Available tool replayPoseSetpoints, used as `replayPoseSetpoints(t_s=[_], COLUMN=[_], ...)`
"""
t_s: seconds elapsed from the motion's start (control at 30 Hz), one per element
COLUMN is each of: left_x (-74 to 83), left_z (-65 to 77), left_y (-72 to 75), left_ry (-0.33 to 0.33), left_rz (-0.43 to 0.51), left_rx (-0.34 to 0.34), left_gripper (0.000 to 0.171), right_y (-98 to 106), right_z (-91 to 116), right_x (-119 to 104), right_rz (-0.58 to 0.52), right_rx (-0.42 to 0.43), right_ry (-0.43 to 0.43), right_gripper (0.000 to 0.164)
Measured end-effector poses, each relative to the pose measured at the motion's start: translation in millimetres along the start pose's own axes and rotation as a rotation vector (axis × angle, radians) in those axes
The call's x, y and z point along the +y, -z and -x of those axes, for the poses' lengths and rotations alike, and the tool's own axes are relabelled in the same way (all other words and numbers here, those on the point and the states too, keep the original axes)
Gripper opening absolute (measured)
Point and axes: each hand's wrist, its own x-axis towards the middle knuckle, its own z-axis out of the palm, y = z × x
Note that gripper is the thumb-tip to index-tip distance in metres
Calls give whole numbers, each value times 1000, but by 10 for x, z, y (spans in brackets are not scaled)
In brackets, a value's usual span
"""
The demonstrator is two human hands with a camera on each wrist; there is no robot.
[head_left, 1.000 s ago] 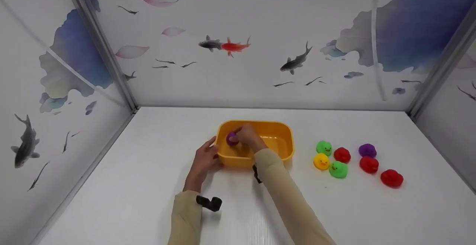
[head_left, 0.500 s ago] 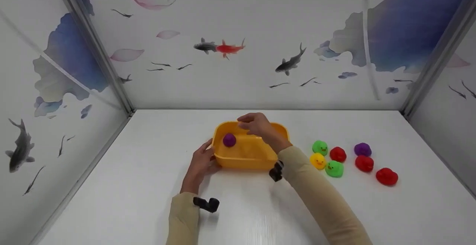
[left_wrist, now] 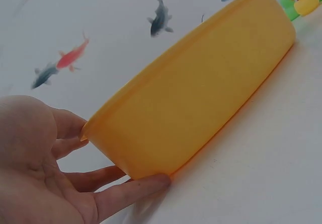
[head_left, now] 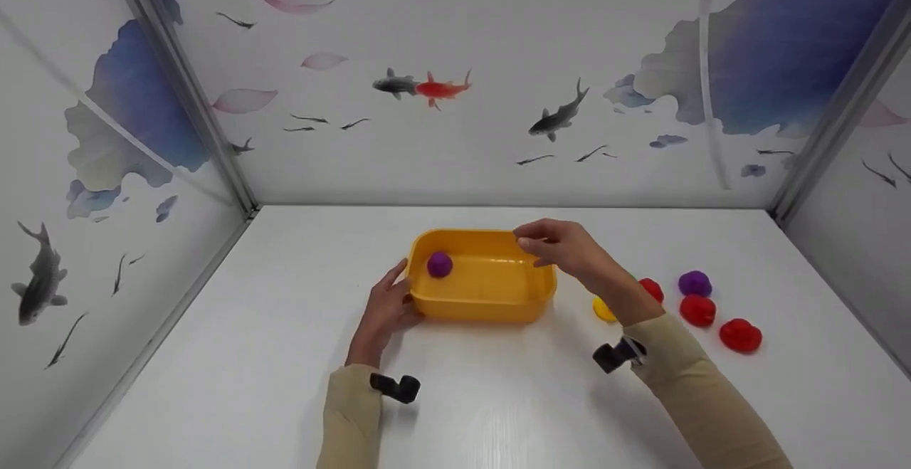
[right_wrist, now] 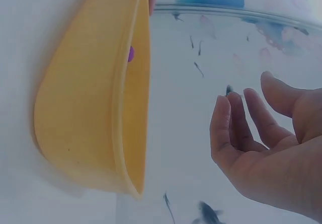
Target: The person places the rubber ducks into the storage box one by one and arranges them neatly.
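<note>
A yellow plastic basin stands on the white table, with a purple rubber duck at the left of its floor. My left hand touches the basin's left end; in the left wrist view its fingers lie at the rim and its thumb reaches along the bottom edge. Above the basin's right end hovers my right hand, fingers loosely bent and holding nothing. The right wrist view shows that hand apart from the basin, with a sliver of the purple duck past the rim.
Right of the basin lie more rubber ducks: a yellow duck and a red duck partly behind my right arm, a purple duck, and two red ones farther right. A green duck shows in the left wrist view. Printed panels wall the table.
My right hand has let go of the purple duck inside the basin, lifted, and moved right to the basin's right end. The left hand has stayed at the left end.
</note>
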Motion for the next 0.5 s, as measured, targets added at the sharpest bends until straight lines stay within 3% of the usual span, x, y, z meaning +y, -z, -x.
replayPoseSetpoints(t_s=[0.27, 0.5], left_x=[-19, -21], left_z=[9, 4], left_y=[31, 15], left_ry=[-17, -18], left_rz=[23, 31], left_rx=[-14, -7], left_gripper=[53, 52], right_y=[285, 503], right_z=[515, 724], right_x=[176, 339], right_rz=[-36, -63], right_rx=[109, 244], right_ry=[-14, -34], right_gripper=[48, 58])
